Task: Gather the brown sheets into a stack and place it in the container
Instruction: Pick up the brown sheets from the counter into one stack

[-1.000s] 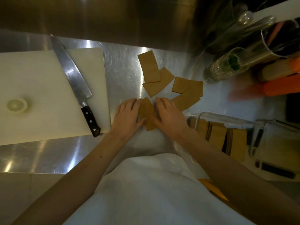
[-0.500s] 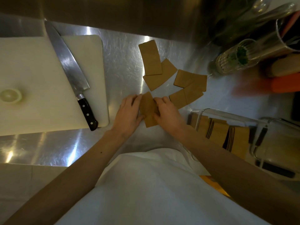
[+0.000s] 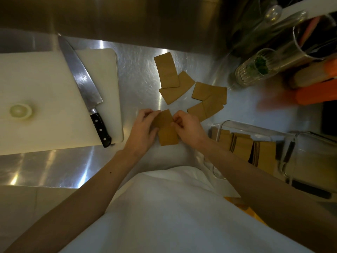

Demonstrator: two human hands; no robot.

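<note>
Several brown rectangular sheets lie on the steel counter. My left hand (image 3: 142,130) and my right hand (image 3: 187,127) pinch a small stack of brown sheets (image 3: 166,129) between them from both sides. Behind it, two overlapping sheets (image 3: 168,73) lie flat, and three more sheets (image 3: 209,99) overlap to the right. A clear container (image 3: 249,127) stands at the right, holding upright bundles of brown sheets (image 3: 244,147).
A white cutting board (image 3: 45,99) lies at the left with a large black-handled knife (image 3: 85,88) and an onion slice (image 3: 20,111) on it. Glass jars (image 3: 255,68) with herbs and orange items (image 3: 317,92) crowd the back right. A second clear container (image 3: 313,161) sits far right.
Both hands have curled their fingers in around the small stack, pinching it more tightly. The loose sheets behind have not moved.
</note>
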